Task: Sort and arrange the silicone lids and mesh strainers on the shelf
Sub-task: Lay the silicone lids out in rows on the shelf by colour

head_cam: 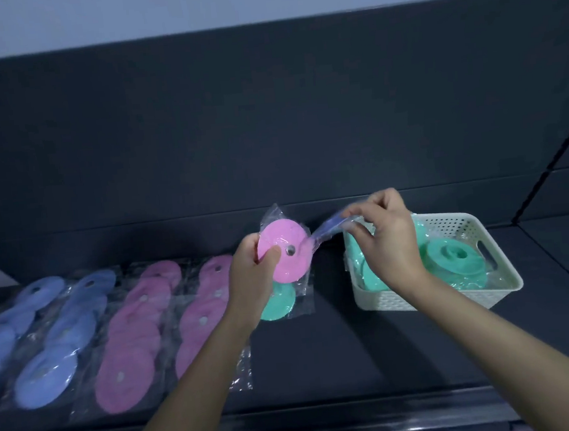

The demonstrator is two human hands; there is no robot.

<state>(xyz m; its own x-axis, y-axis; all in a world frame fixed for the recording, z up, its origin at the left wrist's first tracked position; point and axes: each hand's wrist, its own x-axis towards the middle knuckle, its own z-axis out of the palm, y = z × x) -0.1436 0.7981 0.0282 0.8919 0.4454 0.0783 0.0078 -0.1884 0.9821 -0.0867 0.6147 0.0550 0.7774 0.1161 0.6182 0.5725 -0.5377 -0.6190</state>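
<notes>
My left hand (252,276) grips a pink round silicone lid (287,247) in a clear plastic bag, held upright above the dark shelf (339,348). A teal bagged lid (278,301) lies on the shelf just below it. My right hand (386,237) pinches a blurred blue bagged lid (329,227) at its edge, above the left end of the white basket (455,298). Several teal lids (455,257) lie inside that basket.
On the left of the shelf lie rows of bagged lids: two blue rows (42,336) and two pink rows (138,334), overlapping front to back. The shelf's dark back panel (269,130) rises behind. The shelf's front edge (328,414) runs below my forearms.
</notes>
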